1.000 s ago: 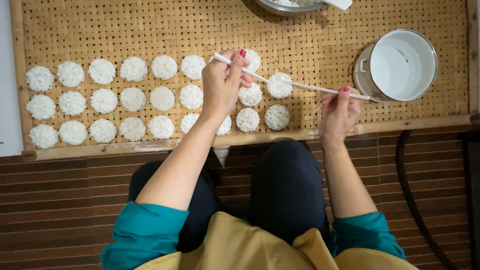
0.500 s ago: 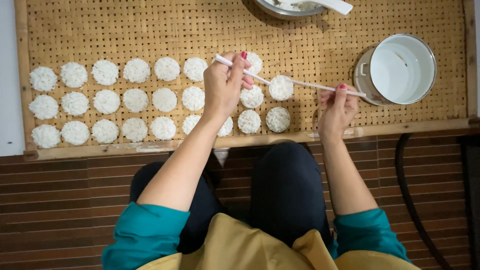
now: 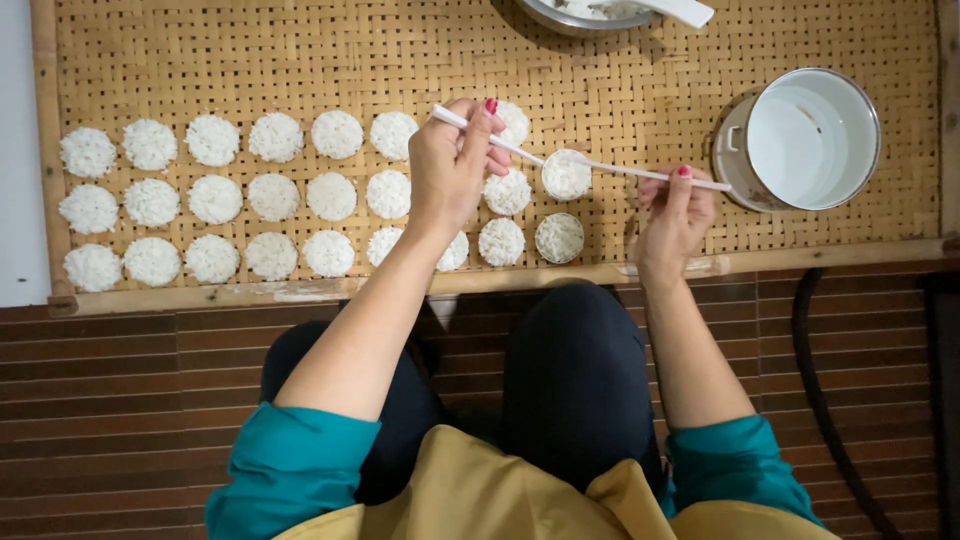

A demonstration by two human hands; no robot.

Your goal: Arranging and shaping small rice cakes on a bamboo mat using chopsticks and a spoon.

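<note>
Head view: my left hand (image 3: pixel 455 165) and right hand (image 3: pixel 672 215), both closed on white sticks (image 3: pixel 640 173), press a rice disc (image 3: pixel 566 175) near the woven tray's (image 3: pixel 300 50) front edge; lifting cleanly seems next.

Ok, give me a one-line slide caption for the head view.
Left hand and right hand hold thin white sticks over round white cakes on a woven tray.

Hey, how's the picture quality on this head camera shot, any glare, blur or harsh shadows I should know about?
Head view: even, soft light; the woven bamboo tray and round white rice cakes are sharp. Only faint shadows lie under the left hand and right hand. The white enamel pot is bright inside, nearly washed out. The metal bowl is cut off by the top edge. No motion blur shows.
</note>
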